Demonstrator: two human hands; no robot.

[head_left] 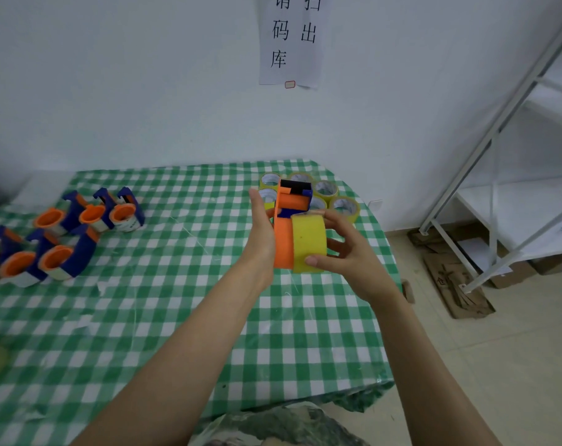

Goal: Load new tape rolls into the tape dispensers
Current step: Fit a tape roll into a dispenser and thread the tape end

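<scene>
Left hand [262,233] grips the orange plastic dispenser [284,239] above the checked-cloth bench [176,300]. Right hand [350,255] grasps the cylindrical yellow tape roll [308,243], flush beside the dispenser's flat orange side. Spare glossy rolls [344,206] stand behind.

Left hand [262,230] holds orange-and-blue plastic tape dispenser [287,220] above green-checked tablecloth [176,300]; right hand [347,252] grips yellow tape roll [308,244] against it.

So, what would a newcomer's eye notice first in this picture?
First, the bright yellow tape roll meeting the orange dispenser, both held up in mid-picture above the green checked table. Then the cluster of orange-and-blue dispensers at the table's left, and the spare tape rolls at its far right corner.
</scene>
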